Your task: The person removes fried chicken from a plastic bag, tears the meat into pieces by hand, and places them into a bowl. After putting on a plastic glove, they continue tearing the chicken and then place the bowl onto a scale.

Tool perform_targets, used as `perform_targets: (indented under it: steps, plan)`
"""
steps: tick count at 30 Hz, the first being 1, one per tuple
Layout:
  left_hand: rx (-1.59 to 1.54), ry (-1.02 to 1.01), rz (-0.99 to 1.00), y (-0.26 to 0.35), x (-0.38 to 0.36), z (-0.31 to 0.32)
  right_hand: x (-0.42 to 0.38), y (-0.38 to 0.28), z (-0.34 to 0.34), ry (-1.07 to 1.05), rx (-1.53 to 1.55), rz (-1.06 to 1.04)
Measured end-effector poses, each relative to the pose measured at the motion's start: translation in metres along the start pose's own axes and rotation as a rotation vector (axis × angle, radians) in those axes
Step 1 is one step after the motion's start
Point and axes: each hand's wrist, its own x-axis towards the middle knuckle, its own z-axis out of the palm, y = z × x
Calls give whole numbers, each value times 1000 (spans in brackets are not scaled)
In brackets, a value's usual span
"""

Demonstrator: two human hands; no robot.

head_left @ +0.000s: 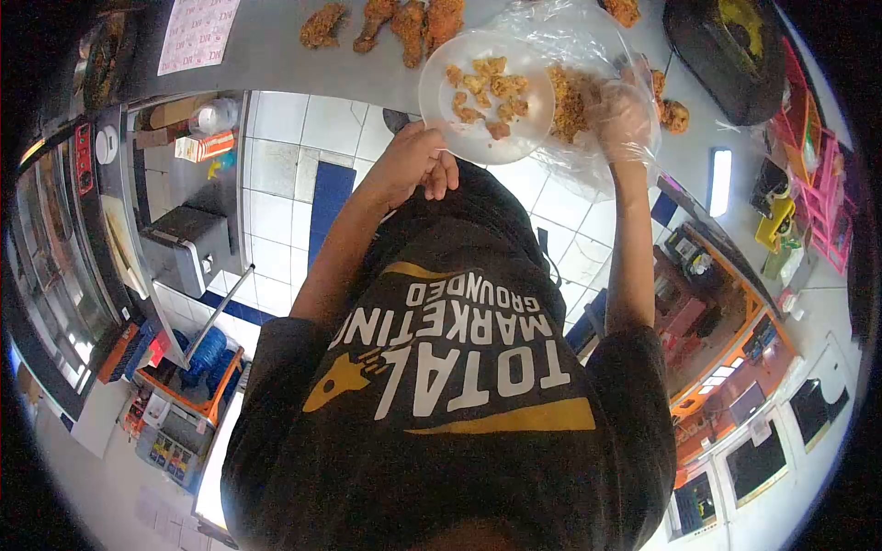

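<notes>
My left hand (421, 167) is closed at the near left rim of a round whitish plate (493, 140), its fingers curled and pinching the edge. Several small golden-brown fried pieces (507, 86) lie scattered on this plate. To its right, my right hand (617, 118) is covered by clear, wrinkled plastic (583, 165), beside a heap of crumbly brown fried food (568, 103). The plastic and glare blur those fingers, so their grip cannot be made out.
Fried chicken pieces (409, 32) lie on the grey counter (266, 55) beyond the plate, near a printed paper (197, 35). More pieces (674, 117) sit right of my right hand. A black container (726, 60) stands at the upper right, with pink baskets (830, 207) beyond.
</notes>
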Motion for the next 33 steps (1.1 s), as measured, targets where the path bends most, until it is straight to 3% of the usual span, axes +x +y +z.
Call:
perform_targets:
  steps: [3, 6, 9, 12, 15, 18, 20, 24, 30, 33]
  plan:
    - [-10, -29, 34, -3, -2, -3, -2, 4, 3, -4, -39, -12]
    - [24, -29, 39, -1, -3, -2, -1, 0, -14, -39, 131, 79]
    - [35, 13, 29, 3, -4, 3, -7, -21, -36, -18, 702, 271]
    - [27, 5, -9, 2, -2, 2, -15, -40, -41, -45, 1100, 74]
    - [19, -23, 4, 3, -2, 2, -26, -13, -26, -175, 470, -125]
    - [15, -15, 5, 4, -4, 3, -44, 0, -12, -480, -82, -23]
    - [30, -29, -2, 2, -1, 1, -52, -2, -14, -505, -139, 38]
    - [17, -6, -14, 1, 1, 3, -60, -10, -13, -371, -134, 24]
    - [29, -7, -14, 2, 0, 0, -68, -5, -11, -412, 128, 146]
    - [68, 1, 7, 4, -1, 3, -68, -13, -26, -127, 517, 276]
